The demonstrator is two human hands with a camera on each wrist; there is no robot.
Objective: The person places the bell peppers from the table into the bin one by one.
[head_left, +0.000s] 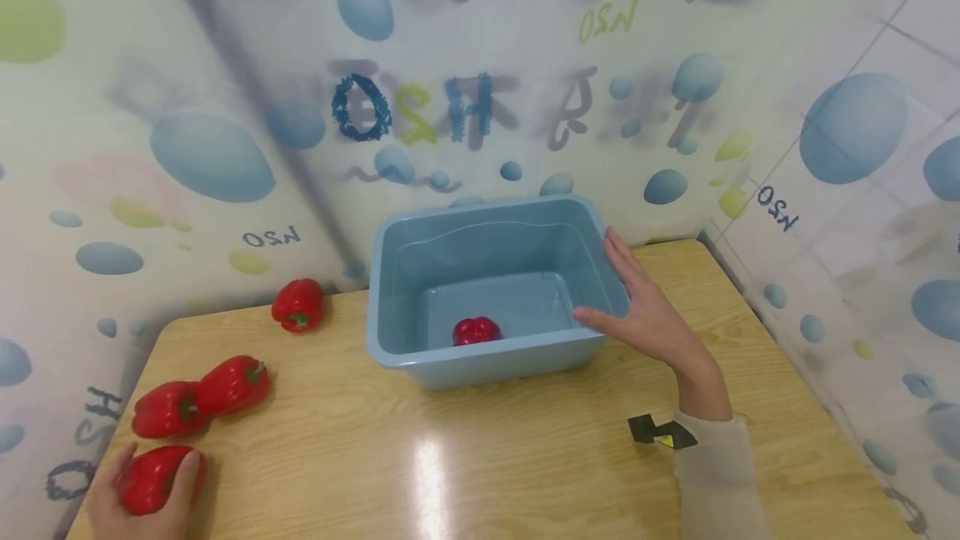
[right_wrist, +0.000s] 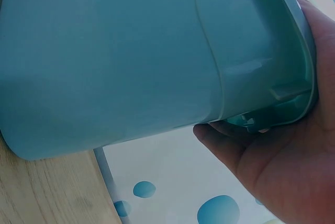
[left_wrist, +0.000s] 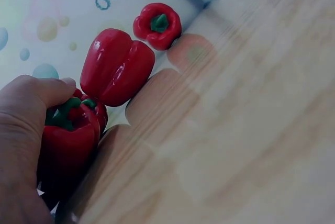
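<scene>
Near the left front of the table, my left hand (head_left: 142, 527) grips a red bell pepper (head_left: 153, 477), thumb on one side and fingers on the other. Its green stem shows beside the thumb in the left wrist view. Just behind lie two more red bell peppers (head_left: 232, 384), touching end to end. Farther back, another red bell pepper (head_left: 297, 305) sits by the wall. My right hand (head_left: 654, 321) holds the right end of a blue plastic tub (head_left: 495, 367), with thumb and fingers around its rim. Inside the tub lies one red bell pepper (head_left: 476, 330), partly hidden by the front wall.
The wooden table (head_left: 525, 457) stands against walls covered with a blue and green dotted print (head_left: 213, 157). The tub is at the table's back edge. A black tag with a yellow mark (head_left: 663, 433) is at my right sleeve (head_left: 716, 457).
</scene>
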